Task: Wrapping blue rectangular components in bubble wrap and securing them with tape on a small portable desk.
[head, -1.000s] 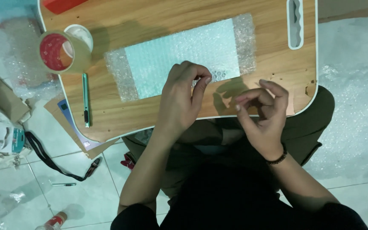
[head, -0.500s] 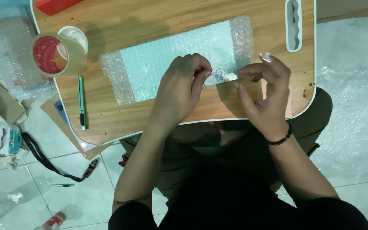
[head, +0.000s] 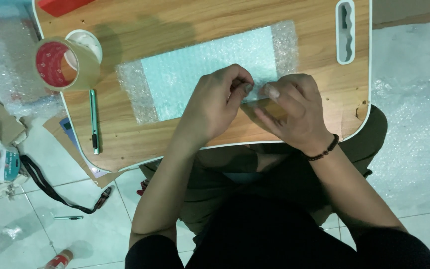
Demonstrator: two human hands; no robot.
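Note:
A flat pale-blue item wrapped in bubble wrap (head: 195,69) lies on a small wooden lap table (head: 175,25). My left hand (head: 217,107) rests on the package's near edge, fingers curled and pinching it. My right hand (head: 294,112), with a dark bead bracelet at the wrist, meets it from the right. It holds a short strip of brownish tape (head: 270,105) against that same edge. The fingertips of both hands touch.
A roll of brown tape (head: 65,65) and a green cutter (head: 94,122) sit at the table's left side. A red object (head: 60,6) is at the far left corner. Bubble wrap (head: 414,124) covers the floor at right. Cardboard (head: 1,122) and a black lanyard (head: 51,187) lie at left.
My right hand moved left from beside the package to its near edge, bringing the tape strip up against my left hand. The left hand stayed on the package.

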